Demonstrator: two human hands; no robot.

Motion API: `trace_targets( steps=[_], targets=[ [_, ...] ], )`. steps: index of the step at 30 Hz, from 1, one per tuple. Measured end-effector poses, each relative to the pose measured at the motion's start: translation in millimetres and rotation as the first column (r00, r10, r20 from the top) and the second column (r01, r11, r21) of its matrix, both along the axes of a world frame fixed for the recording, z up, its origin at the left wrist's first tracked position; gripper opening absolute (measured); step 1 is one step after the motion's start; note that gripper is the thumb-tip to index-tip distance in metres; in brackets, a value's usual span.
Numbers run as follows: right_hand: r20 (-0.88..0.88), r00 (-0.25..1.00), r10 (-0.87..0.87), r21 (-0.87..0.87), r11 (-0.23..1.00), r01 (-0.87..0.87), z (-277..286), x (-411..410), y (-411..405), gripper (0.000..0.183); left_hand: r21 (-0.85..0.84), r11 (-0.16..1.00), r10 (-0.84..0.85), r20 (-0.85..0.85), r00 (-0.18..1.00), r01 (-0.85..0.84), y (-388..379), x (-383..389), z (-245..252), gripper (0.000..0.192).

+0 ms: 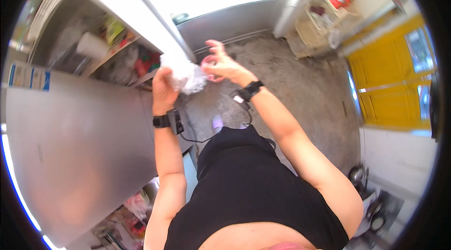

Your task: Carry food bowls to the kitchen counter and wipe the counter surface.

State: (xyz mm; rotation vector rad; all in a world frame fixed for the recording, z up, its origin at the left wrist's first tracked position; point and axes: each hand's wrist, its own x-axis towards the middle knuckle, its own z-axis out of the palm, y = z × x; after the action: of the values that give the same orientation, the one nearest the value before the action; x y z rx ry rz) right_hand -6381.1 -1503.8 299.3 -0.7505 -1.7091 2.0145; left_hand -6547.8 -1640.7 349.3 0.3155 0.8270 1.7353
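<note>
My left hand [165,86] is closed around a bunched white, partly see-through plastic bag [183,73], held up before my chest. Just right of the bag, my right hand [222,63] holds a pinkish ring-shaped thing [213,78], possibly a roll of tape, between thumb and fingers, with other fingers raised. The bag's loose edge comes close to the ring; whether they touch is unclear. Both wrists wear black straps with small devices and a cable.
A metal-fronted cabinet [88,137] stands at my left, with shelves [112,52] of packages beyond it. A low grey wall [232,21] lies ahead. Tiered plastic baskets [312,31] stand ahead right, a yellow door [391,77] at the right, and wheeled equipment [370,211] at lower right.
</note>
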Motion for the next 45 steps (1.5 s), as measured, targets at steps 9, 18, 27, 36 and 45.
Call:
trace_targets(
  steps=[9, 18, 27, 36, 45],
  targets=[
    [0.194, 0.856, -0.479, 0.472, 0.811, 0.346, -25, 44, 8, 0.015, -0.147, 0.971, -0.21, -0.13, 0.969, 0.191, 20, 20, 21, 0.032],
    [-0.307, 0.95, 0.063, 0.243, 0.97, 0.014, 6, 74, 8, 0.043, -0.188, 0.908, -0.398, -0.107, 0.911, 0.374, 52, 67, 30, 0.039],
    [0.093, 0.82, -0.565, 0.668, 0.646, 0.369, -35, 95, 22, 0.021, -0.204, 0.909, -0.386, -0.082, 0.919, 0.364, 55, 54, 42, 0.036],
    [0.372, 0.819, -0.437, -0.062, 0.869, 0.491, -76, 144, 67, 0.014, -0.334, 0.918, -0.241, -0.039, 0.97, 0.214, 63, 20, 2, 0.029],
    [0.123, 0.916, -0.382, -0.22, 0.889, 0.401, -61, 152, 62, 0.019, -0.287, 0.94, -0.213, -0.065, 0.975, 0.186, 83, 23, -10, 0.032]
  ],
)
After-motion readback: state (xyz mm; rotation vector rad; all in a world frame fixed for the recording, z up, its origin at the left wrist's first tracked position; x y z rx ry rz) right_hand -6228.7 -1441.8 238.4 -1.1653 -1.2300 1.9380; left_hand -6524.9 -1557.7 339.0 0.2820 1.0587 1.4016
